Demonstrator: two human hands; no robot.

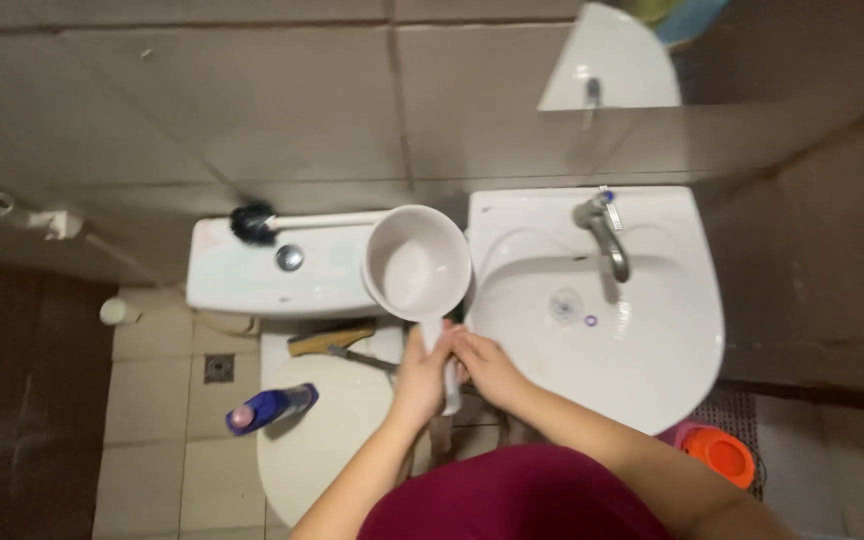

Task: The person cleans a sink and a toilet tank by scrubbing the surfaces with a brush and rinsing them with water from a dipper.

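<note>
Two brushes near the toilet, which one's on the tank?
The black-bristled toilet brush with the long white handle, lying across the tank top. The other, a wooden-backed scrub brush, sits lower, behind the closed toilet lid.

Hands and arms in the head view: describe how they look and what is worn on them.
Both arms are bare up to where the frame cuts them off: no sleeves, gloves, watch or bracelets visible. The left hand and right hand show no rings that I can make out. A dark red garment covers the torso below them.
</note>
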